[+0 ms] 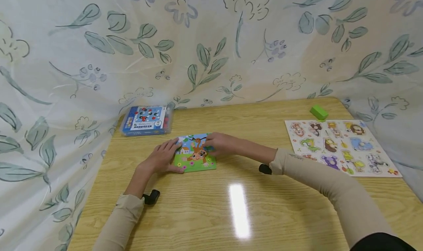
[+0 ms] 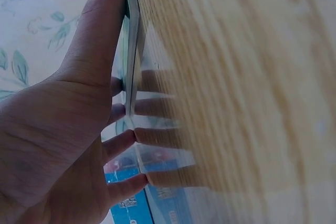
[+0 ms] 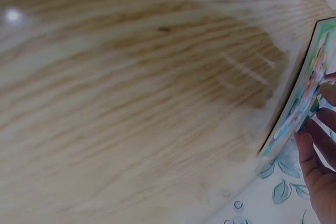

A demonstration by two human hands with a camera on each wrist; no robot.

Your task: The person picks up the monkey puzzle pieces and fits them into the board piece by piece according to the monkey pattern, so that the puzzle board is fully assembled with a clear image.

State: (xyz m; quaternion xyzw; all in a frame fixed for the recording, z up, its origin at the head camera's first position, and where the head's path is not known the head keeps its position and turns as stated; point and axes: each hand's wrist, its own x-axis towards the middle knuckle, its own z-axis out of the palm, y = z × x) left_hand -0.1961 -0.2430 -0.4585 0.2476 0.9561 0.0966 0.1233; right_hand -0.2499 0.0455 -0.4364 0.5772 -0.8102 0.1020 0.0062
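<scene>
A square picture puzzle [image 1: 198,164] with a cartoon monkey upside down on green and blue lies flat on the table. My left hand [image 1: 160,158] rests against its left side, fingers fairly straight and thumb along the near corner. In the left wrist view, the fingertips of that hand [image 2: 58,119] touch the tabletop beside the puzzle's thin edge. Over the puzzle's upper right part is my right hand [image 1: 223,144]. Its thumb and fingers pinch a small puzzle piece [image 3: 313,109], seen edge-on in the right wrist view; the fingers cover most of that piece.
At the back left sits a clear plastic case [image 1: 147,119] with a blue molecule-model label. On the right lies a white animal peg board [image 1: 337,142], partly behind my right sleeve. A green block [image 1: 318,112] stands behind it. Floral cloth [image 1: 211,53] hangs along the table's back.
</scene>
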